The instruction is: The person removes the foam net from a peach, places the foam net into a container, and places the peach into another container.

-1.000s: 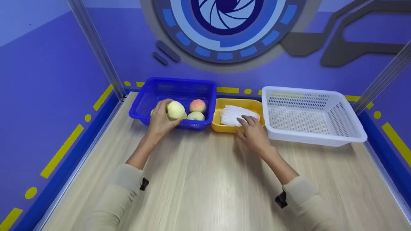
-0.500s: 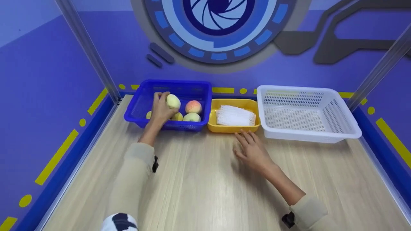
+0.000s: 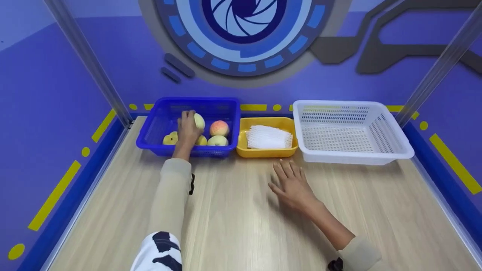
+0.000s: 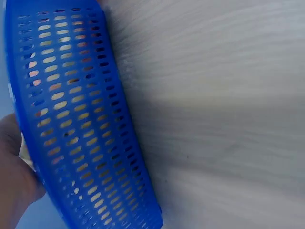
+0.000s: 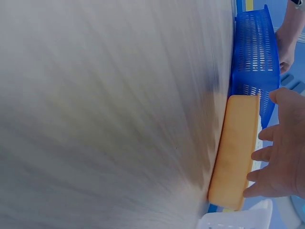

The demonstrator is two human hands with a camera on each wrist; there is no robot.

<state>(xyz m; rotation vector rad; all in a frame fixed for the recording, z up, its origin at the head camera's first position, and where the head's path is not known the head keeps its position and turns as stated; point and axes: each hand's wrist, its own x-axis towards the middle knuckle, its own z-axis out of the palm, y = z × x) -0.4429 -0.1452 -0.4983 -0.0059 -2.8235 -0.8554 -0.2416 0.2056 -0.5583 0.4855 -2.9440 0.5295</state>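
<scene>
In the head view my left hand (image 3: 188, 130) is down in the blue basket (image 3: 150, 145), with its fingers around a pale yellow-green fruit (image 3: 199, 121). The hand covers part of that fruit. Around it in the basket lie a red-and-yellow peach (image 3: 219, 128), a pale green fruit (image 3: 217, 140) and yellow fruits (image 3: 170, 138). The right hand (image 3: 295, 188) is spread with its fingers extended, just in front of the yellow tray (image 3: 267, 153). White foam net sleeves (image 3: 269, 137) lie stacked in that tray. The right hand holds nothing.
A white perforated basket (image 3: 354, 157) stands to the right of the yellow tray, in line with it and the blue basket. All three stand at the back of the wooden table (image 3: 241, 218), against the blue wall (image 3: 124, 67).
The right hand has drawn back from the foam net sleeves to the table in front of the tray. The left hand has moved farther into the blue basket, still gripping the pale fruit.
</scene>
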